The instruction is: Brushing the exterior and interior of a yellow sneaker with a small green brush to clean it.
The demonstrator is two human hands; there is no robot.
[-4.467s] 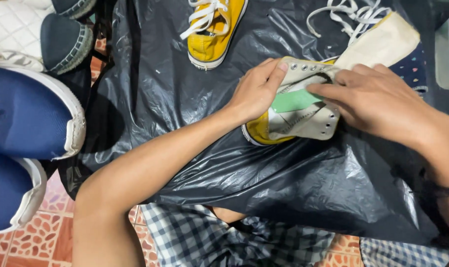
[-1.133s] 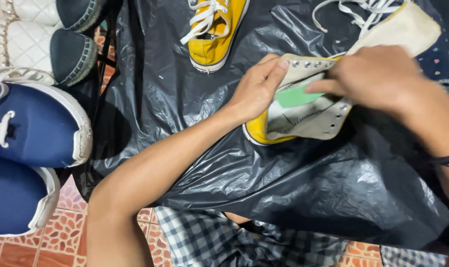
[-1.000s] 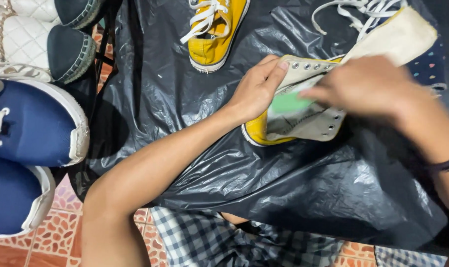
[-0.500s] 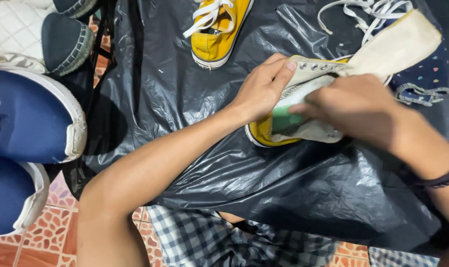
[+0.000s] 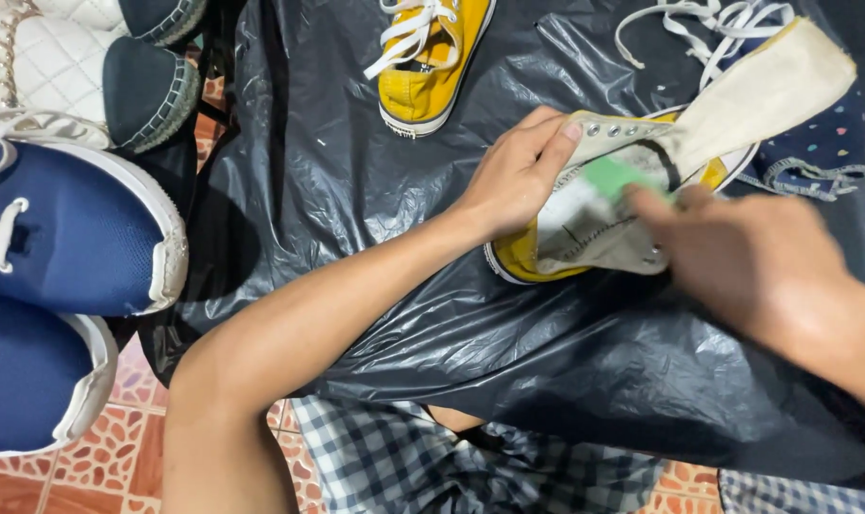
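In the head view, the yellow sneaker (image 5: 585,224) being worked on lies right of centre on a black plastic sheet (image 5: 375,171), which is spread over the person's lap and the tiled floor (image 5: 118,447), seemingly to keep dirt and wet off both. The sneaker is unlaced, its pale tongue (image 5: 765,95) pulled out toward the upper right so the inside lining is laid open. The left hand (image 5: 513,176) reaches in from the lower left and clamps the eyelet edge, fingers curled over the rim and thumb behind, holding the shoe steady and spread. The right hand (image 5: 737,262), blurred at the right, is closed around a small green object (image 5: 608,176) pressed to the lining; whether this is a brush or a sponge I cannot tell. The loose white laces (image 5: 699,29) lie at the upper right. The second yellow sneaker (image 5: 427,62), still laced, waits at top centre. Blue shoes (image 5: 70,247) and white quilted shoes (image 5: 61,76) sit off the sheet at the left edge.
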